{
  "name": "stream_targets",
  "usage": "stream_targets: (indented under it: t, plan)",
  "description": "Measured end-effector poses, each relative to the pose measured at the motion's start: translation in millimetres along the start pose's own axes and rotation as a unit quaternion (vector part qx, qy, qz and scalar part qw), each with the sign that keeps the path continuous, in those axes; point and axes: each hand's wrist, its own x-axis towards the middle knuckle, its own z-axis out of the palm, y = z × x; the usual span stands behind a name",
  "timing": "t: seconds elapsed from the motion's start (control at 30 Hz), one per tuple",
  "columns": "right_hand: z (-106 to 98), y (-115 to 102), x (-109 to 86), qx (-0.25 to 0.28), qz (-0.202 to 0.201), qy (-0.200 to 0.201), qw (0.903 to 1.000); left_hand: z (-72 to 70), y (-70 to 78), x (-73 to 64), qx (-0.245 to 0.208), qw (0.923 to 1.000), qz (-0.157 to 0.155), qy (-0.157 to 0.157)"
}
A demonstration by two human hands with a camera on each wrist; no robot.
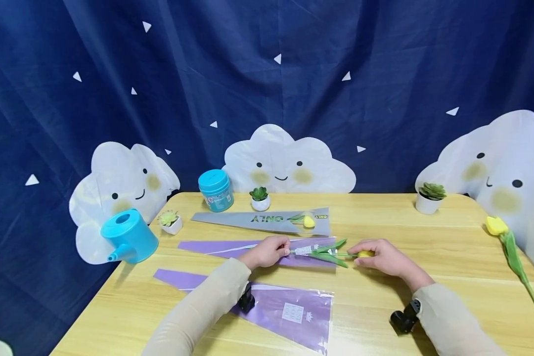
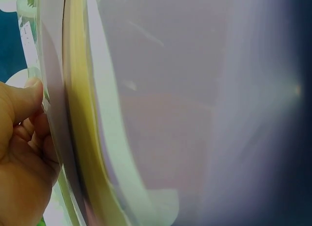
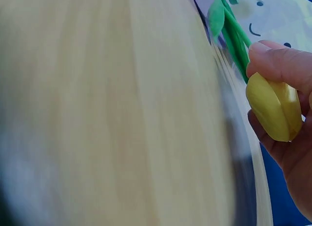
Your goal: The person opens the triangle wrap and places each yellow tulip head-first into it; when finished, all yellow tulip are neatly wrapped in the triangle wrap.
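Observation:
A yellow artificial tulip (image 3: 274, 108) lies crosswise in front of me, its stem running left into a purple flower sleeve (image 1: 309, 261). My right hand (image 1: 384, 257) pinches the tulip just below its bloom, thumb and fingers around the stem. Green leaves (image 1: 327, 257) spread over the sleeve's wide right end, partly past its edge. Farther left, my left hand (image 1: 269, 251) pinches the sleeve where the stem runs. In the left wrist view, the left thumb (image 2: 24, 96) presses the clear plastic against the curled fingers.
Nearer me lies another purple sleeve (image 1: 313, 321); behind is a grey sleeve (image 1: 236, 220) with a yellow tulip (image 1: 309, 221). A loose tulip (image 1: 511, 252) lies far right. Around stand a blue watering can (image 1: 138, 237), a blue tub (image 1: 218, 195) and small potted succulents (image 1: 428, 203).

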Motion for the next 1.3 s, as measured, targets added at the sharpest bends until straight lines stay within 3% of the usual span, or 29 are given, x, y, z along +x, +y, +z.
stream_targets:
  t: [0.33,0.73,0.9,1.03,1.07,1.17,1.27,1.3]
  plan:
    - [14.6,-4.0,13.5,0.064,0.021,-0.008,0.9977,1.0,-2.0,0.8,-0.001,1.0,-0.009,0.0]
    - [29.7,-4.9,27.4,0.078,0.011,-0.011,0.9969,2.2,0.0,3.2,0.003,0.9999,0.01,0.006]
    - [33.0,-6.0,30.0,0.093,0.006,-0.013,0.9956,4.9,-2.6,4.1,-0.002,1.0,0.003,0.002]
    - [32.9,-6.3,29.2,0.093,0.018,-0.008,0.9955,4.4,-4.6,3.4,-0.02,0.9997,0.017,0.003]
    - [32.5,-6.4,29.1,0.089,0.022,-0.006,0.9957,4.9,-7.6,3.8,-0.021,0.9991,0.036,0.008]
    - [30.2,-6.7,27.8,0.078,0.042,0.004,0.9961,3.6,-8.2,3.0,-0.03,0.9981,0.053,0.011]
    - [27.1,-5.0,24.6,0.073,0.061,0.015,0.9953,2.9,-6.4,2.8,-0.024,0.9988,0.043,0.009]
    - [25.7,-4.1,22.6,0.079,0.066,0.018,0.9945,2.0,-3.0,2.0,-0.024,0.9994,0.025,0.004]
